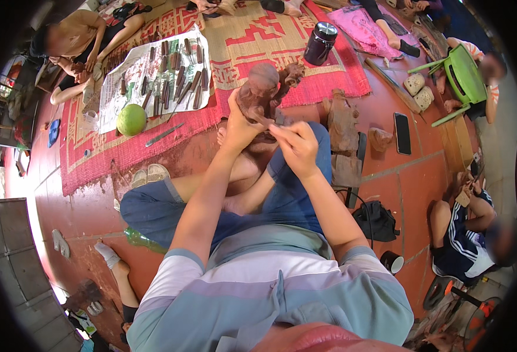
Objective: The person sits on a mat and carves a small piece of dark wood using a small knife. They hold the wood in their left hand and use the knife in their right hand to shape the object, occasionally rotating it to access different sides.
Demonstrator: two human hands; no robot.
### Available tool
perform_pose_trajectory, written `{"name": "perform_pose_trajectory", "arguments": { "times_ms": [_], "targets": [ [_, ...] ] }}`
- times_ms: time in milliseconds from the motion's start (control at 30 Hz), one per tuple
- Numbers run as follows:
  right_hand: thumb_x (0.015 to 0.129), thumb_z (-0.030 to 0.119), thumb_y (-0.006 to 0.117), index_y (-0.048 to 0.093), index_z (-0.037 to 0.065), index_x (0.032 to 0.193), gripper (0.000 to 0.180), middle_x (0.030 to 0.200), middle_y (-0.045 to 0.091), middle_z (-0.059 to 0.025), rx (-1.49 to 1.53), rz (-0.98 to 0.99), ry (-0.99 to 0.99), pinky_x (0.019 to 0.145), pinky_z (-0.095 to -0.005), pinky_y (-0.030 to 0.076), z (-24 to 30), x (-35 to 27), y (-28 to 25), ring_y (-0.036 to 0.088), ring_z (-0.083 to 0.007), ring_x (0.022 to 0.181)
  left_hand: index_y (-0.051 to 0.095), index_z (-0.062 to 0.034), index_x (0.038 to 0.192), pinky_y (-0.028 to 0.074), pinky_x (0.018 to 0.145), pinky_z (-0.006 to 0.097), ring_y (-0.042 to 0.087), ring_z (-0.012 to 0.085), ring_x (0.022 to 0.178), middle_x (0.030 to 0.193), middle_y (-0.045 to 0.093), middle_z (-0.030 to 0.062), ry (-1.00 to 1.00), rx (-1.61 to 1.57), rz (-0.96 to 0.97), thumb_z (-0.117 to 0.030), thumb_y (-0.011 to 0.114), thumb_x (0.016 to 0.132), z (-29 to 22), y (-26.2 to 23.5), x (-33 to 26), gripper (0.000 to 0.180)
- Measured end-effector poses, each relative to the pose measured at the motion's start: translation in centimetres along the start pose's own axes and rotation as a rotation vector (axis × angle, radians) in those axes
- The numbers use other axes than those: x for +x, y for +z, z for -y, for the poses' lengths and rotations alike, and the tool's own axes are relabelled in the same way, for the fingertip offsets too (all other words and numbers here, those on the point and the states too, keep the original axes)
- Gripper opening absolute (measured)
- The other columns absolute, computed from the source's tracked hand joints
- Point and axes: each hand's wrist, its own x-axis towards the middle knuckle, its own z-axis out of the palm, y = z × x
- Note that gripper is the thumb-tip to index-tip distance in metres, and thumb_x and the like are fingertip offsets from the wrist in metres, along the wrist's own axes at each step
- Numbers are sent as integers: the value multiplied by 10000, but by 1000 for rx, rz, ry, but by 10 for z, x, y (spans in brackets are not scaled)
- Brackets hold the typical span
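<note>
A reddish-brown carved wooden figure point(261, 88) with a rounded head and a branching, rough part at its right stands tilted over my crossed legs. My left hand point(240, 124) is wrapped round its left side and holds it up. Close against the figure's lower front, my right hand point(296, 144) is closed with its fingers pinched together. Whatever those fingers hold, if anything, is too small to make out. The lower end of the figure is partly hidden behind my hands.
Many dark-handled carving tools lie on a printed sheet point(109, 88) on the red mat point(153, 154), near a green round fruit point(131, 120) and a flat blade point(164, 135). At right are a black flask point(320, 44), carved wood point(344, 126), a phone point(402, 134) and a green chair point(465, 76). Other people sit around.
</note>
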Motion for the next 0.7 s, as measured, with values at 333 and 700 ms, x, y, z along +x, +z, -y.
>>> {"name": "perform_pose_trajectory", "arguments": {
  "times_ms": [333, 700],
  "targets": [
    [680, 26, 730, 734, 148, 897, 249, 681, 526, -21, 33, -44, -56, 558, -315, 434, 2, 27, 29, 530, -201, 627, 183, 6, 1348, 467, 920, 361, 566, 264, 1084, 1205, 518, 188, 81, 86, -87, -112, 821, 625, -13, 6, -3, 972],
    [688, 29, 727, 733, 144, 902, 243, 697, 534, -17, 20, 6, -75, 547, -303, 429, 4, 22, 22, 534, -191, 648, 140, -39, 1377, 455, 932, 362, 532, 230, 1098, 1224, 482, 166, 85, -28, -22, -32, 750, 688, 7, 1, 4, 920]
  ]
}}
